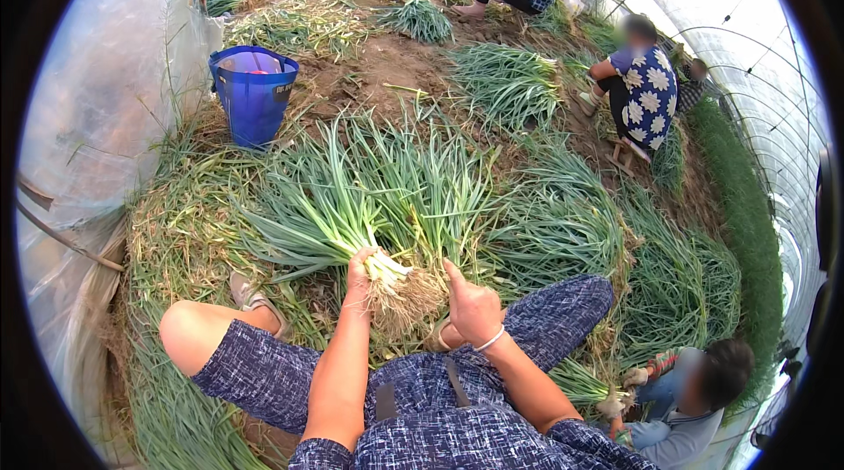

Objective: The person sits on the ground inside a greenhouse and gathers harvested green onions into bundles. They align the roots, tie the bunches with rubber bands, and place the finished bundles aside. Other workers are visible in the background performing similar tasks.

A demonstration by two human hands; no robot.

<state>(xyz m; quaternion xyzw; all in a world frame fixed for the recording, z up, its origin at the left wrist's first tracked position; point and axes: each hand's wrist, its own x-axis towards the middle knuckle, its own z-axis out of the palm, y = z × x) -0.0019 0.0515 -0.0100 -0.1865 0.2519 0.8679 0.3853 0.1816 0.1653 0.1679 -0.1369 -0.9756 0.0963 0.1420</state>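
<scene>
My left hand (359, 274) grips a bunch of flat-leaved allium greens (349, 223) around the pale stem bases. Its green leaves fan out away from me. A tangle of brown fibrous roots (407, 297) hangs from the near end of the bunch. Just right of these roots is my right hand (473, 308), index finger stretched out and the other fingers curled. Whether anything lies inside the curled fingers is hidden. Beyond both hands, more uprooted greens (455, 199) lie on the ground, leaves pointing away.
A blue bag (256, 104) stands at far left beside plastic sheeting (119, 74). Piles of greens lie to the right (567, 219) and farther off (508, 84). One person (686, 397) holds greens at lower right; other people (639, 84) sit farther back. Yellowed leaves (191, 226) litter the soil.
</scene>
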